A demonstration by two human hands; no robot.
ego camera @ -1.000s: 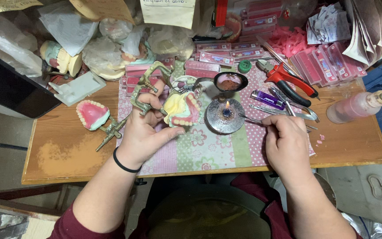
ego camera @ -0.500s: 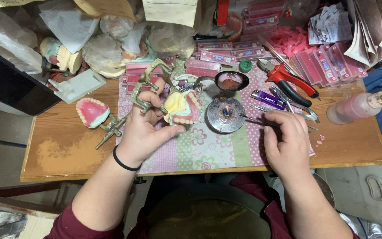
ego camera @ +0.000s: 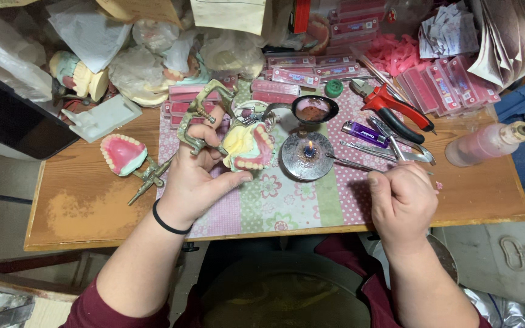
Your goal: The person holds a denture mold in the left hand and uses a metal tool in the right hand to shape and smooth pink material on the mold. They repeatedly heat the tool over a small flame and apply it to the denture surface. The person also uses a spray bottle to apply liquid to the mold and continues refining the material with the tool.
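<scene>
Head view, pink flat boxes (ego camera: pixel 442 85) top right, purple lighter (ego camera: pixel 363 130) centre.

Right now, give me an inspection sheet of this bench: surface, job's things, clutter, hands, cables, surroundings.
Surface: wooden table with a patterned cloth under the work.
Job's things: denture model on a brass hinged frame; thin metal tool with its tip near a small lit burner.
Clutter: second denture model, red-handled pliers, purple lighter, pink bottle, pink trays, plastic bags, small bowl.
Hands: left hand holds the frame with the model; right hand is closed on the tool.
Cables: nothing seen.
Surroundings: dark flat panel at the left; paper stacks at the far right.
</scene>
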